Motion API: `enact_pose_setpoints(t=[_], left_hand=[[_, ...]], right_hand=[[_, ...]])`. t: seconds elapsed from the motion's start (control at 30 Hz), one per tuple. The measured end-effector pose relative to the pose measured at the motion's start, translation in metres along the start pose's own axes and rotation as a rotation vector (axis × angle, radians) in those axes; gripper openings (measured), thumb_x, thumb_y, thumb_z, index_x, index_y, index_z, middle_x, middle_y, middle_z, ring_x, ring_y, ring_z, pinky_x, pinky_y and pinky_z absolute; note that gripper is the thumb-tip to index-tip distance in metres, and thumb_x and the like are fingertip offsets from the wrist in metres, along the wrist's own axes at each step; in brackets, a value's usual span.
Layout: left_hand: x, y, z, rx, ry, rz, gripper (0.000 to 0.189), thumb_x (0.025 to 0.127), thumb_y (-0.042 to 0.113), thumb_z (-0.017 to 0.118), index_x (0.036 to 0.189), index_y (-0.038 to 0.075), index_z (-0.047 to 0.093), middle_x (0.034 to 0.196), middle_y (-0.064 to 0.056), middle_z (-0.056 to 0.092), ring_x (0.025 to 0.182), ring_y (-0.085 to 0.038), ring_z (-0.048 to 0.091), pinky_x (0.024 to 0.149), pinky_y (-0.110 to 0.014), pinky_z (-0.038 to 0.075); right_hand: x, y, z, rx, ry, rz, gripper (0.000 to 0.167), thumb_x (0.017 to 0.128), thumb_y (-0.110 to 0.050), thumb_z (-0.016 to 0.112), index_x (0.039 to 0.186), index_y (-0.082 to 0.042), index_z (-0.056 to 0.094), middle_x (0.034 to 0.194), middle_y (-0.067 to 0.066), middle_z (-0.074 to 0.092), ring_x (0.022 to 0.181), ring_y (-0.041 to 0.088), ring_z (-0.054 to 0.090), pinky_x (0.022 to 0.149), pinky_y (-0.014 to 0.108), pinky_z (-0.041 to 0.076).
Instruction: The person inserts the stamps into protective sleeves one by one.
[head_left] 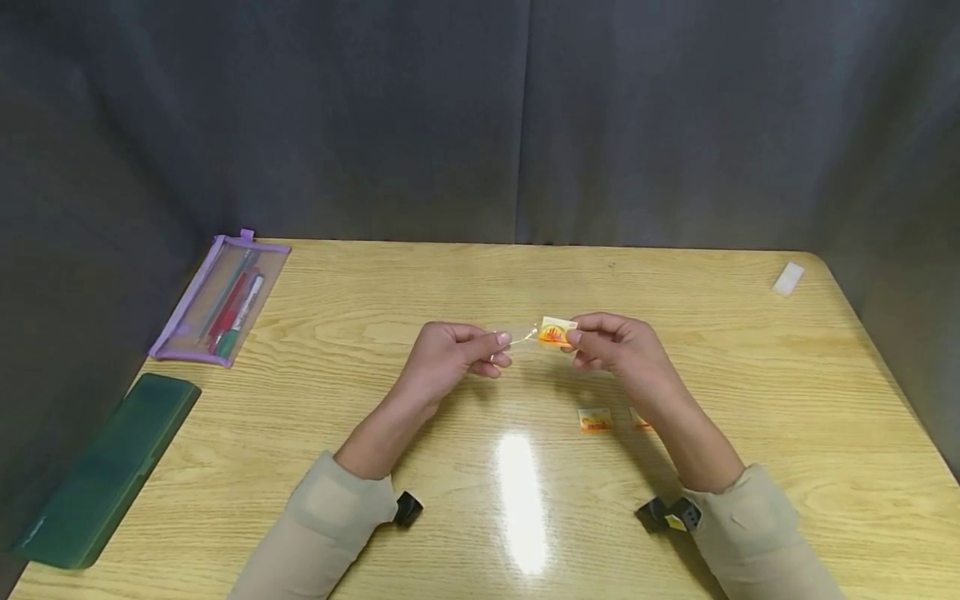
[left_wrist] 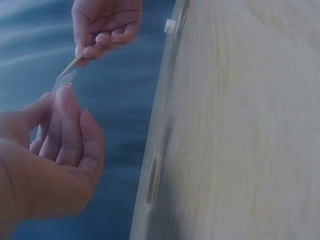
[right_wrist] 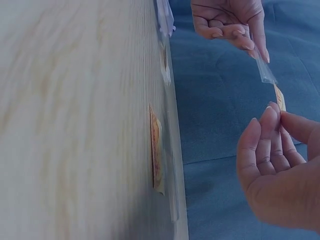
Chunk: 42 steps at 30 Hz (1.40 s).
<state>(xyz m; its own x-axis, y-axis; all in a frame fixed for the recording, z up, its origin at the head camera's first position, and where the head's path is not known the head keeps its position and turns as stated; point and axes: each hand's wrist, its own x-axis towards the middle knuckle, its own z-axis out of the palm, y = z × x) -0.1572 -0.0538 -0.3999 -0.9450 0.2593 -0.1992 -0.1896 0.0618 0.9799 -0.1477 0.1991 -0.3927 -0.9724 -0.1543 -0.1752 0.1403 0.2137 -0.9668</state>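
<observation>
My left hand (head_left: pixel 453 354) pinches a small piece of clear plastic (right_wrist: pixel 265 71), like a sleeve or bag, between thumb and fingers. Facing it, my right hand (head_left: pixel 618 346) pinches a small flat yellow-and-orange packet (head_left: pixel 556 331) by its right end. In the right wrist view the packet's far tip meets the plastic's end; whether it lies inside cannot be told. Both hands are held above the table. Below them lies a similar packet (head_left: pixel 595 420), and another packet (head_left: pixel 640 418) is partly hidden behind my right wrist.
On the wooden table (head_left: pixel 360 283), a purple-edged mesh pouch (head_left: pixel 183 310) with markers lies at the back left. A dark green case (head_left: pixel 112 467) lies in front of it. At the back right is a small white block (head_left: pixel 787 278). Dark curtains (head_left: pixel 375 125) hang behind.
</observation>
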Motion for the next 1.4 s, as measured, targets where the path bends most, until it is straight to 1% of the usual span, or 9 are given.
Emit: enact_pose_setpoints(t=[0.2,0.4,0.57,0.7,0.83,1.0,1.13,1.27,1.4], left_hand=[[-0.0012,0.0003,0.0017,0.016,0.008,-0.008,0.030,0.094,0.024,0.075,0.105,-0.005,0.077,0.082,-0.007,0.078,0.070,-0.018,0.075,0.084,-0.034,0.063],[-0.0014,0.0014,0.0026,0.012,0.009,-0.004,0.026,0.093,0.024,0.076,0.100,-0.002,0.079,0.080,-0.008,0.078,0.071,-0.021,0.076,0.083,-0.034,0.063],[-0.0011,0.0017,0.0026,0.026,0.001,-0.007,0.027,0.093,0.026,0.076,0.100,0.001,0.079,0.082,-0.008,0.079,0.075,-0.028,0.077,0.082,-0.033,0.063],[-0.0019,0.0016,0.0010,0.045,0.005,-0.004,0.028,0.093,0.027,0.076,0.101,0.001,0.079,0.082,-0.008,0.079,0.077,-0.032,0.077,0.084,-0.033,0.063],[-0.0027,0.0006,-0.0017,0.057,0.018,-0.006,0.030,0.093,0.027,0.076,0.101,-0.001,0.079,0.081,-0.007,0.078,0.074,-0.030,0.076,0.084,-0.033,0.063],[-0.0023,0.0003,-0.0012,0.043,0.011,-0.004,0.029,0.093,0.028,0.076,0.100,0.000,0.080,0.081,-0.007,0.078,0.068,-0.020,0.074,0.081,-0.033,0.063],[-0.0021,0.0003,-0.0003,0.036,0.013,0.000,0.029,0.093,0.027,0.076,0.100,0.000,0.080,0.080,-0.007,0.078,0.067,-0.019,0.074,0.079,-0.033,0.063],[-0.0009,-0.0003,0.0010,0.035,0.010,0.002,0.033,0.093,0.028,0.076,0.102,-0.004,0.078,0.081,-0.007,0.078,0.070,-0.022,0.075,0.080,-0.036,0.063],[-0.0002,0.0001,0.0025,0.032,0.012,0.009,0.034,0.093,0.026,0.076,0.101,-0.007,0.077,0.083,-0.008,0.078,0.069,-0.018,0.074,0.081,-0.038,0.063]], right_hand=[[-0.0019,-0.0001,-0.0001,-0.016,0.004,0.006,0.033,0.100,-0.022,0.065,0.123,0.002,0.063,0.086,-0.011,0.070,0.079,0.012,0.070,0.083,0.032,0.061],[-0.0021,-0.0010,0.0003,-0.030,0.002,0.000,0.034,0.100,-0.022,0.065,0.124,0.002,0.064,0.087,-0.010,0.070,0.081,0.016,0.070,0.084,0.035,0.061],[-0.0016,-0.0016,-0.0002,-0.032,0.012,0.000,0.033,0.100,-0.023,0.065,0.122,0.002,0.064,0.085,-0.011,0.071,0.081,0.016,0.070,0.082,0.033,0.061],[-0.0021,-0.0020,0.0002,-0.009,0.012,-0.002,0.032,0.099,-0.023,0.067,0.121,0.001,0.065,0.086,-0.010,0.072,0.081,0.016,0.070,0.082,0.031,0.060],[-0.0031,-0.0028,0.0015,0.010,0.009,-0.014,0.031,0.099,-0.023,0.068,0.120,0.001,0.065,0.086,-0.010,0.073,0.079,0.015,0.070,0.081,0.027,0.060],[-0.0029,-0.0029,0.0026,-0.019,0.009,-0.027,0.033,0.099,-0.022,0.067,0.122,0.002,0.065,0.086,-0.012,0.072,0.080,0.016,0.071,0.081,0.026,0.060],[-0.0027,-0.0027,0.0016,-0.034,0.016,-0.026,0.034,0.100,-0.021,0.065,0.125,0.003,0.063,0.088,-0.009,0.070,0.080,0.014,0.071,0.083,0.026,0.060],[-0.0026,-0.0022,0.0027,-0.043,0.013,-0.019,0.033,0.100,-0.020,0.065,0.124,0.002,0.064,0.089,-0.010,0.071,0.082,0.015,0.071,0.085,0.032,0.061],[-0.0023,-0.0009,0.0041,-0.075,-0.004,-0.005,0.032,0.100,-0.021,0.066,0.123,0.001,0.066,0.092,-0.007,0.073,0.087,0.021,0.072,0.087,0.036,0.061]])
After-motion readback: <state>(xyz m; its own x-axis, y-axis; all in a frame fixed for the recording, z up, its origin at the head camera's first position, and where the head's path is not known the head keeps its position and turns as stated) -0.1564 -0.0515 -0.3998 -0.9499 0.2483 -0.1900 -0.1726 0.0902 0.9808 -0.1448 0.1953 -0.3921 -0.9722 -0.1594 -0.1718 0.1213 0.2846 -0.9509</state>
